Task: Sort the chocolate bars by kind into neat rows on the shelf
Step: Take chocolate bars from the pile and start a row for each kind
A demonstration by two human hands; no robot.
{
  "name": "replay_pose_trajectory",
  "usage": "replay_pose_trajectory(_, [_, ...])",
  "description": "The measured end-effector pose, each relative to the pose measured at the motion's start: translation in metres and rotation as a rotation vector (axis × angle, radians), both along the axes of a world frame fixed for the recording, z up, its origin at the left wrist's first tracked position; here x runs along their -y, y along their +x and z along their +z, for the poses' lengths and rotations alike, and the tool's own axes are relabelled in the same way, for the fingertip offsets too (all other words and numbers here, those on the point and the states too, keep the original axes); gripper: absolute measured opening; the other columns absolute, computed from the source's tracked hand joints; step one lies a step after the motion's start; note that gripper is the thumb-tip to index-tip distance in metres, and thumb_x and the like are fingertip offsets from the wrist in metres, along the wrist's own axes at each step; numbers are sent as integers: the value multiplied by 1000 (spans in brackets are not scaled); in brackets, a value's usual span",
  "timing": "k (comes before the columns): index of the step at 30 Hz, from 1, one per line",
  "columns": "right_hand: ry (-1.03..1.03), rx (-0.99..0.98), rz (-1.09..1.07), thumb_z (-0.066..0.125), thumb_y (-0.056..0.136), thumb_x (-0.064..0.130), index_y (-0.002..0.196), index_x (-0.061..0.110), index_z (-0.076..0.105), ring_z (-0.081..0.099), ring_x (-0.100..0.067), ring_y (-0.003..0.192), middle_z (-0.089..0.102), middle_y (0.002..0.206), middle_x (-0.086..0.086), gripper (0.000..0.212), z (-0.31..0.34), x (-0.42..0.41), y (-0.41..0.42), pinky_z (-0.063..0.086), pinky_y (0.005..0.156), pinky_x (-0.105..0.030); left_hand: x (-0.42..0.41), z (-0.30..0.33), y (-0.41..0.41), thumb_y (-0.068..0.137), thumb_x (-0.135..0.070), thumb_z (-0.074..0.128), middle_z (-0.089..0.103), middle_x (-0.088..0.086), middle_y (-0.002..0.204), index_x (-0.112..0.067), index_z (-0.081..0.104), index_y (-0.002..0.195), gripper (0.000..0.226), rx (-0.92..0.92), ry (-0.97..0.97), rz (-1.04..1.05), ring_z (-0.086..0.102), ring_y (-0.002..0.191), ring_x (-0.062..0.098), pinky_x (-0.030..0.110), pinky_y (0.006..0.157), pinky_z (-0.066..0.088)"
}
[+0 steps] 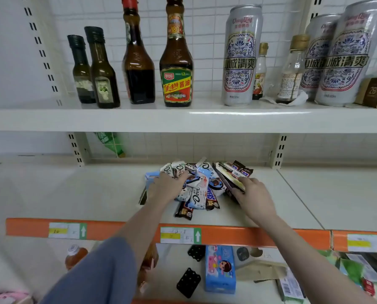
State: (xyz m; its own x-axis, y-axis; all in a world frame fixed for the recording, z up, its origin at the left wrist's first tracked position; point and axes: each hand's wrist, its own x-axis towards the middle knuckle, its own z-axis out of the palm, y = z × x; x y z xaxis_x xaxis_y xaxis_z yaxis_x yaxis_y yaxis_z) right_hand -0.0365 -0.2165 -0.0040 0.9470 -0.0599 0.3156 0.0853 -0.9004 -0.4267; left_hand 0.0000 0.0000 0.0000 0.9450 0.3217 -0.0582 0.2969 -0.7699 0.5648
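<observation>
From the head camera, the chocolate bars point(199, 187) lie heaped at the middle of the white shelf point(73, 194). The left hand point(169, 185) curls its fingers over pale Dove bars at the heap's left. The right hand point(252, 197) pinches a dark stack of bars point(231, 178) at its right edge.

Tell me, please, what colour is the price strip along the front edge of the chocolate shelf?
Orange, with white and yellow labels; the price strip shows in the head view.
</observation>
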Motion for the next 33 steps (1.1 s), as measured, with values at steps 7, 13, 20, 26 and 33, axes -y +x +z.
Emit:
replay_pose_trajectory(7, [-52,-213,-47,32,95,42,126,14,45,45,-37,117,49,128,-19,44,-12,-7,53,40,94,-45,23,-3,29,68,-90,25,19,28,151,6,4,146,126,-127,244,53,21,139,41,50,113,20])
replay_pose_trajectory(13, [51,-104,-77,39,95,31,113,21,61,52,-39,104,62,111,-18,30,-22,1,66,44,87,-41,26,-12,45,78,-78,30,40,29,140,9,26,140,107,-126,247,51,40,128,43,51,106,33])
replay_pose_trajectory(20, [287,-180,-100,55,83,36,103,26,64,51,-35,108,68,105,-7,24,-15,8,71,46,87,-38,28,-8,40,80,-41,66,50,20,124,-6,41,122,60,38,-30,126,49,113,34,43,90,46])
replay_pose_trajectory(26, [260,-225,-41,62,80,37,100,-3,62,58,-25,62,69,86,-18,45,-9,11,66,51,71,-40,25,-1,40,78,-30,65,58,3,74,-9,52,76,25,-16,-130,140,53,67,14,23,52,39])
replay_pose_trajectory(33, [350,-110,-42,62,81,27,109,10,49,61,-33,83,64,100,-12,36,-6,-1,47,50,71,-39,27,-8,35,78,-30,64,59,5,82,-4,49,98,36,45,-166,156,56,77,18,36,84,47])
